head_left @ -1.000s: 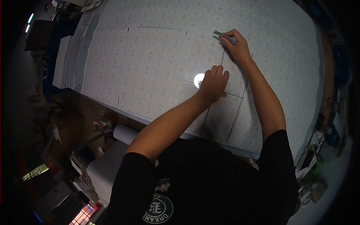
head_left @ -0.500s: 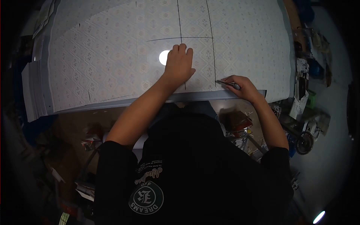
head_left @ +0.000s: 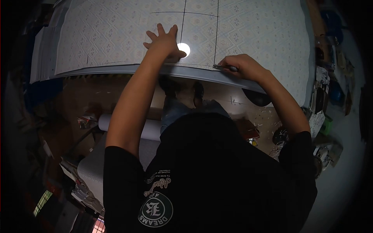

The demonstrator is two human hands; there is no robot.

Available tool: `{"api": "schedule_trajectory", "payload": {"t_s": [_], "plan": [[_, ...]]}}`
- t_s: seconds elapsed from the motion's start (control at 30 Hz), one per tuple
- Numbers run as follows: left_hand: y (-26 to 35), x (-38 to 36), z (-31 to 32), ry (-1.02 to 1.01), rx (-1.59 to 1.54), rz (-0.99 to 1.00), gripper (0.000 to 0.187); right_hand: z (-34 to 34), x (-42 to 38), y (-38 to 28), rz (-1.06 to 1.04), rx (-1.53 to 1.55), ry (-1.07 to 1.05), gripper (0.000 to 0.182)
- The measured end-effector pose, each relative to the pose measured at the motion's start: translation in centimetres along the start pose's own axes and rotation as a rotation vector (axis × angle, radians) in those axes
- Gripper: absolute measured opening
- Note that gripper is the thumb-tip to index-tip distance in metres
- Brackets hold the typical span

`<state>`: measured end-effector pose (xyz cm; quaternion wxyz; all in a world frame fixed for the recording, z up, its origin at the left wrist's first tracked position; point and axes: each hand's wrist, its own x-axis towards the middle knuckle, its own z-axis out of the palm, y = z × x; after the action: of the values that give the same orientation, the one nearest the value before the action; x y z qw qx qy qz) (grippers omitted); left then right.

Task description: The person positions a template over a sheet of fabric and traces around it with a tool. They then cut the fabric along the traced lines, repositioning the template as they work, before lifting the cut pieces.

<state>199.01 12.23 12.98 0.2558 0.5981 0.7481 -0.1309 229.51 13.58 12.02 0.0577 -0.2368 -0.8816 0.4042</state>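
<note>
A pale sheet with a zigzag and flower pattern (head_left: 112,42) covers the table, with long dark lines along and across it. My left hand (head_left: 162,42) lies on the sheet near the front edge, fingers spread wide and nothing held. A round bright reflection shows beside its thumb. My right hand (head_left: 244,65) is closed around a slim grey knife (head_left: 229,68). The knife's tip is right at the table's front edge, where the right-hand dark line (head_left: 216,42) comes down to it.
The grey table edge (head_left: 186,72) runs across in front of me. A stack of white sheets (head_left: 44,50) is at the left. Below stand a pale roll (head_left: 130,127) and a grey padded seat (head_left: 97,167). Scraps litter the floor at right, and assorted items line the right side.
My right hand has drawn the knife along the dark line toward me, to the table edge. My left hand has shifted left and toward me, its fingers now spread. The view has shifted.
</note>
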Motion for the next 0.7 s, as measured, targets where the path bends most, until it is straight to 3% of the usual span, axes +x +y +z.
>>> {"api": "schedule_trajectory", "payload": {"t_s": [0.17, 0.7], "plan": [[-1.0, 1.6, 1.9, 0.039, -0.036, 0.029, 0.116, -0.5, -0.1, -0.5, 0.058, -0.121, -0.115, 0.027], [-0.6, 0.6, 1.4, 0.082, -0.041, 0.022, 0.115, -0.6, 0.4, -1.2, 0.029, -0.171, -0.1, 0.017]]}}
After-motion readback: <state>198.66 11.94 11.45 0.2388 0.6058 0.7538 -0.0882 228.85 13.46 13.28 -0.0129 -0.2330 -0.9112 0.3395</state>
